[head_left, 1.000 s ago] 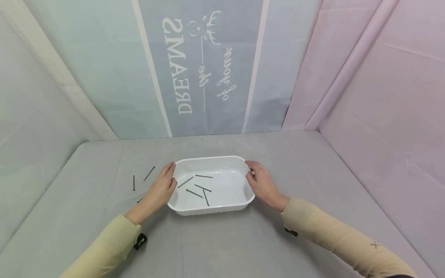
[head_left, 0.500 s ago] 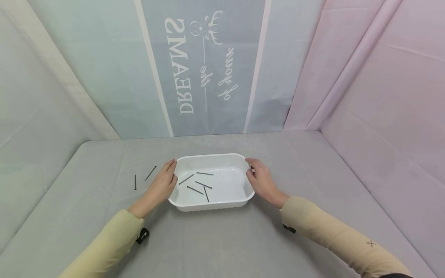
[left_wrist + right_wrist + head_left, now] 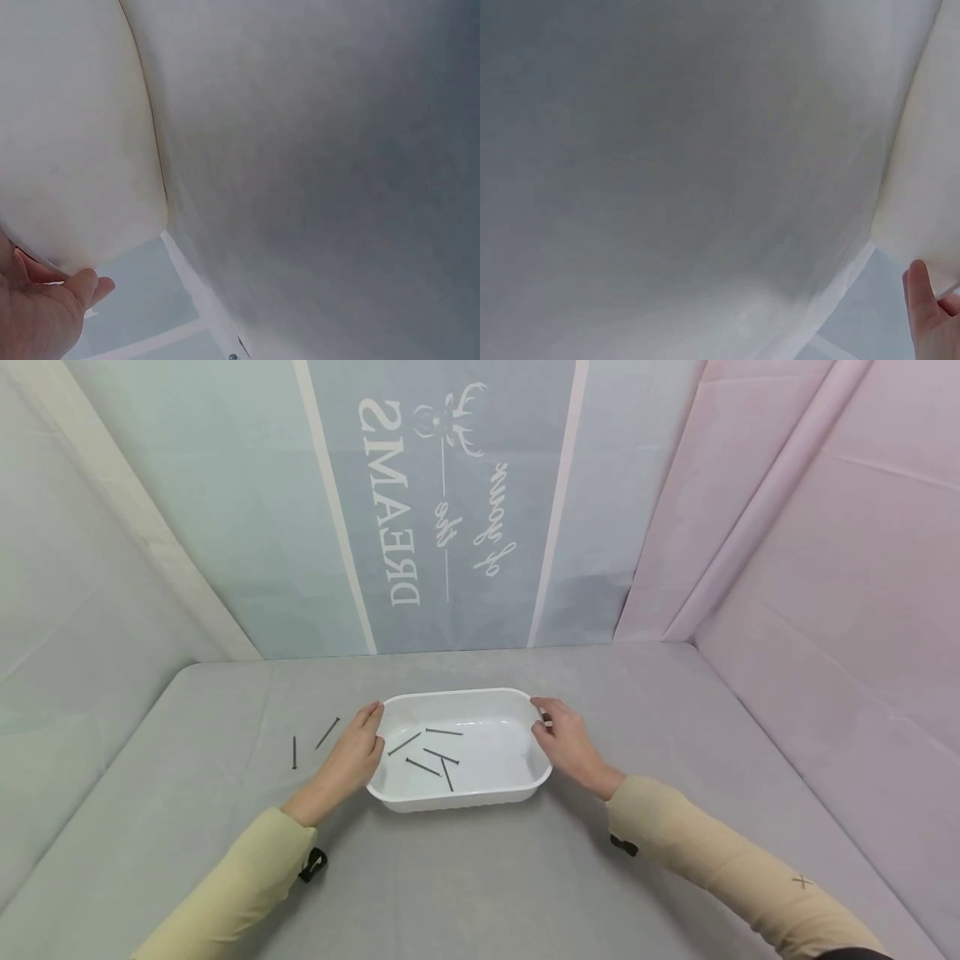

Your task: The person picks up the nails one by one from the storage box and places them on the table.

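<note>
Left grip (image 3: 349,760) and right grip (image 3: 567,748), each holding one short end of the white tray (image 3: 498,764). Both take the rim toward its rear corner; the wrist views show each hand against the outer wall, though the exact lie of every finger is partly hidden.

The tray stands upright around the middle of the counter (image 3: 480,877), nearer the rear edge than the front of the view. Whether its base bears fully on the surface cannot be told for certain.

Five nails (image 3: 423,767) lie loose in the tray, mostly in its left half and at differing angles; the floor toward the right end is bare. Two nails (image 3: 295,753) lie outside on the counter, apart from each other, between the tray and the left edge, toward the rear left corner. The left forearm hides part of the counter there.

Step in hand, as judged from the pose: the tray is being steadied or positioned by both ends, with its nails inside. Any shift of the tray would call for both hands acting evenly, the rim kept level, since loose nails would probably slide toward a lowered end.
</note>
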`<state>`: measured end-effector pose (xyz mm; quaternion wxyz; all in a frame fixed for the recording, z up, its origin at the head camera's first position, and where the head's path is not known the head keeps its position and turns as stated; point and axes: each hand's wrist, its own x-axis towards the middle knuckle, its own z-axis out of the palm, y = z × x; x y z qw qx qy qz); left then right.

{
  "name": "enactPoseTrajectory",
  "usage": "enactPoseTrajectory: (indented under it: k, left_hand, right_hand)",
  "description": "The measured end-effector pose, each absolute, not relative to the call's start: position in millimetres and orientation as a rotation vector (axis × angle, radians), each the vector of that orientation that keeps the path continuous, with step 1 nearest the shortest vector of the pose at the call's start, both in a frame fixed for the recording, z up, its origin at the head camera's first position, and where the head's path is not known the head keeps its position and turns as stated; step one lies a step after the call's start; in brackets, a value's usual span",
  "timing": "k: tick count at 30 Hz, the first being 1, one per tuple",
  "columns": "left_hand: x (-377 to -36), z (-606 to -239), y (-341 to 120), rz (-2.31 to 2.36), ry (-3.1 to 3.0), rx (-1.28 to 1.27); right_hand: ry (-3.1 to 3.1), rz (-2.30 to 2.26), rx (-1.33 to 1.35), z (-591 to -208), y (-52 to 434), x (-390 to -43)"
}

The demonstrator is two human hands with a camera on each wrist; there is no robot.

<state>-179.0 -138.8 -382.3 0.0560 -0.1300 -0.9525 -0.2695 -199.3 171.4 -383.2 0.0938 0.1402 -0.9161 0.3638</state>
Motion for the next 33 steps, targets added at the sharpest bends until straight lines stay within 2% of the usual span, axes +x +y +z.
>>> enactPoseTrajectory:
  k: [18,33]
  left_hand:
    - [-178.1,-382.7,-139.3,-0.804,-2.901,-0.407]
    - [-177.9,-384.6,-140.1,-0.79,-2.875,-0.426]
  right_hand:
    - [-2.868,0.814,0.495,-354.2,165.5,-222.2]
    - [-2.948,0.599,0.753,-324.6,140.6,-229.1]
